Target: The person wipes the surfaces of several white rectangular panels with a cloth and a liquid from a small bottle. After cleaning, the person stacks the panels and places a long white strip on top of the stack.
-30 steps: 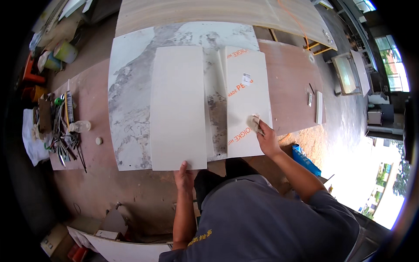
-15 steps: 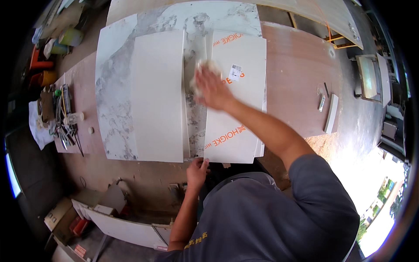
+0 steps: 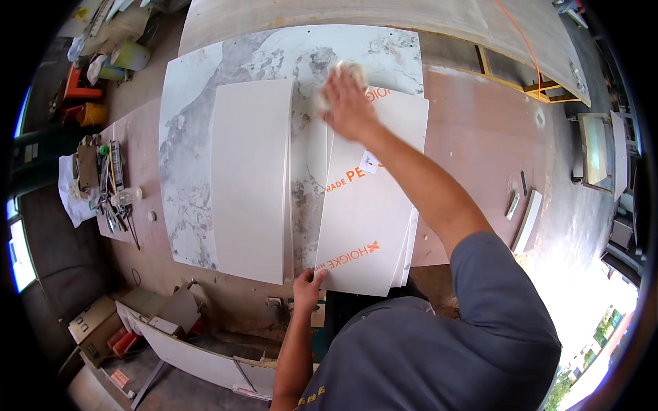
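Note:
My right hand (image 3: 349, 109) presses a pale, blurred cloth-like wad (image 3: 354, 71) on the far end of a stack of white panels with orange print (image 3: 363, 226). At that stack's near left corner, my left hand (image 3: 306, 288) pinches the edge between thumb and fingers. The stack lies slightly skewed, its lower sheets fanned out on the right. Left of it is a second stack of plain white panels (image 3: 251, 185). Both rest on a large grey-and-white marble-patterned sheet (image 3: 186, 178), which shows between them. A small white label (image 3: 369, 162) is partly hidden by my right forearm.
Hand tools (image 3: 116, 171) and a clear cup (image 3: 128, 195) crowd the brownish bench's left end. A tube (image 3: 513, 205) and a white strip (image 3: 527, 220) lie on the right. Large boards (image 3: 301, 15) stand beyond; an orange cord (image 3: 526, 34) crosses them.
My right hand with the wad has moved away from me toward the printed stack's far end. That stack now sits nearer to me and more slanted. The whole view has shifted a little.

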Available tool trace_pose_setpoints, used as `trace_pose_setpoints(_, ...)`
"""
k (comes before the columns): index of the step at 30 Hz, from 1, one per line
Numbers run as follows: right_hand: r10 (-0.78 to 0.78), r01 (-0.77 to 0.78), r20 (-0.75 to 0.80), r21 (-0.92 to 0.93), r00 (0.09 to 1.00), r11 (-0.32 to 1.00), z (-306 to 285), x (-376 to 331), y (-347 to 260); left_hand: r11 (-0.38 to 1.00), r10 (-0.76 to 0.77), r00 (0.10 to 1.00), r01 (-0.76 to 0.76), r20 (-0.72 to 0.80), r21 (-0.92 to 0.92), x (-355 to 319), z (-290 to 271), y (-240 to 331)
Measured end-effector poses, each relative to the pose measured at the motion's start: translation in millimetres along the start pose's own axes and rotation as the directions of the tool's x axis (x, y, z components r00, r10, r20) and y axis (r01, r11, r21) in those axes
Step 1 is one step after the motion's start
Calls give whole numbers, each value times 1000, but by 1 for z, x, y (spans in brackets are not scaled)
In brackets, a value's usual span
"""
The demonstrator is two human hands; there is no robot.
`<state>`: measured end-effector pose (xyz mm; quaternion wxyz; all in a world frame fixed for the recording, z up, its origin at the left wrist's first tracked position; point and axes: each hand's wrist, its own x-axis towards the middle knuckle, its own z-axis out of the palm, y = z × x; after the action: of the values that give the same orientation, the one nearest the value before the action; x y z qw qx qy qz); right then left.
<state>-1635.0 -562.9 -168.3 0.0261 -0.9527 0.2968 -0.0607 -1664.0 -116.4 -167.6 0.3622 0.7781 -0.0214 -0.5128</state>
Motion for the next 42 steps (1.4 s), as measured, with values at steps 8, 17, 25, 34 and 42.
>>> trace_pose_setpoints(8,44,-53,71,135,997,989,-6,-21,-40,990,-134,990,132,-47,-42,-16,3,10)
trace_pose_setpoints(17,430,-430,24,-24,902,903,-17,-80,73,988,-104,995,102,-10,-114,-16,1,2)
trace_pose_setpoints(25,201,-214,99,152,975,965,0,-9,12,985,-158,987,159,24,-72,-11,-6,16)
trace_pose_setpoints(34,339,-395,274,185,900,900,-46,-201,25,988,-143,989,144,29,-56,-8,-7,2)
trace_pose_setpoints(42,352,-352,-16,-9,936,936,-18,-96,114,994,-92,995,90,26,67,-9,-11,17)
